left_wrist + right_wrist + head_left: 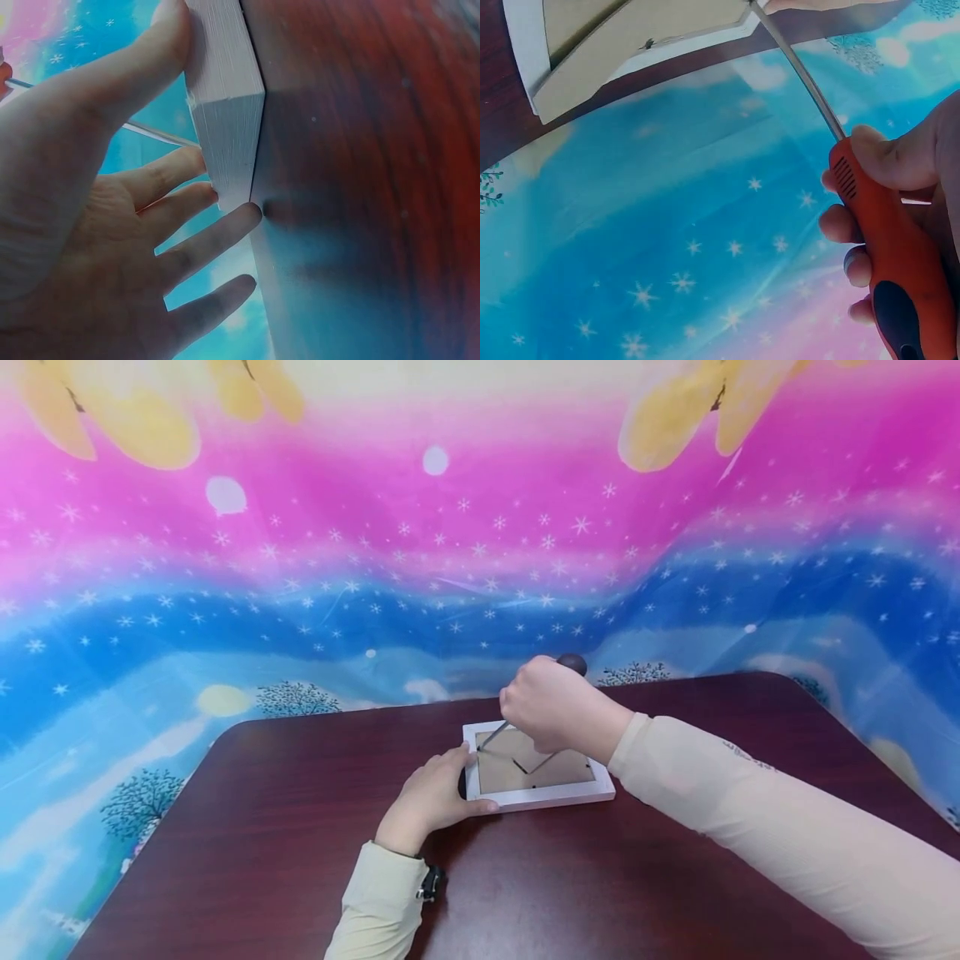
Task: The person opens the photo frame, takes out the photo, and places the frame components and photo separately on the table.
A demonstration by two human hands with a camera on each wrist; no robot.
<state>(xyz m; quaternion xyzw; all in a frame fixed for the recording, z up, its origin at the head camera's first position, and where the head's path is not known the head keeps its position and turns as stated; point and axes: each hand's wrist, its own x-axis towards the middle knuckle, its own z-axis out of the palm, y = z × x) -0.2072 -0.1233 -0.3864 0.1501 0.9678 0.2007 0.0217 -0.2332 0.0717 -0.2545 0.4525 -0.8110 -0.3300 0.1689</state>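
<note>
A white picture frame [573,795] lies back side up on the table, its beige backing board [498,772] showing with small dark tabs along its edge. My left hand [429,793] holds the frame's left end, thumb along the near side and fingertips at the short end [229,146]. In my right hand [558,706] is a screwdriver [889,232] with an orange and dark handle, gripped in curled fingers. Its metal shaft [493,737] slants down to a tab at the board's left edge. A beige stand flap [592,71] tilts up off the backing.
The dark red-brown table [300,827] has rounded far corners. Right behind it hangs a colourful cloth [420,610] with snowflakes and trees. A black band [430,883] sits at my left wrist.
</note>
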